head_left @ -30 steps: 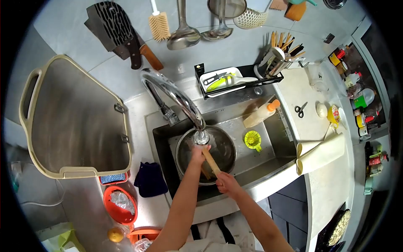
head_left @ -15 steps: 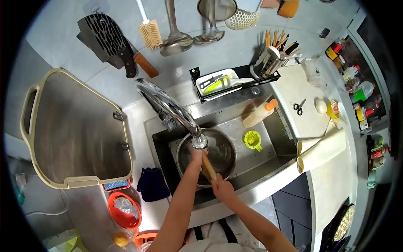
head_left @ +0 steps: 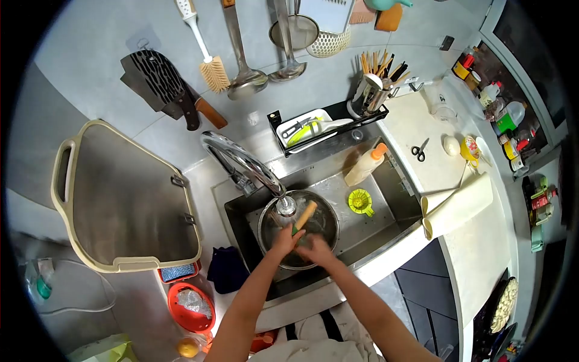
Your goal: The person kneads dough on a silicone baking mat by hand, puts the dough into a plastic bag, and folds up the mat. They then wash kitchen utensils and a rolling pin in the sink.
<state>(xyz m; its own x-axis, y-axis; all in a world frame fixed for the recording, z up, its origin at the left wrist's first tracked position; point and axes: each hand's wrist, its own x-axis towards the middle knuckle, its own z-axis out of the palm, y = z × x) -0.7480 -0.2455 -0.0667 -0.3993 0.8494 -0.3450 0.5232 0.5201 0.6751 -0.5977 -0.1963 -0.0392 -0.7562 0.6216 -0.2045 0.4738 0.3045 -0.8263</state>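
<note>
Over a round metal bowl (head_left: 329, 224) in the sink, my left hand (head_left: 286, 240) is closed on a wooden stick-like piece (head_left: 306, 215), which tilts up to the right. A bit of green shows beside its fingers. My right hand (head_left: 315, 248) is close to its right, low over the bowl, with its fingers smeared by motion. The curved faucet (head_left: 253, 161) ends just above the bowl, at its left part.
A yellow-green strainer (head_left: 360, 202) and a bottle with an orange cap (head_left: 363, 167) stand in the sink's right part. Scissors (head_left: 420, 149) lie on the right counter. A large board (head_left: 129, 199) leans at left, near a dark cloth (head_left: 227, 269) and a red basket (head_left: 192, 308).
The wooden piece now points up and right from my left hand, instead of down toward my right hand. My right hand has come off its lower end. The view has shifted.
</note>
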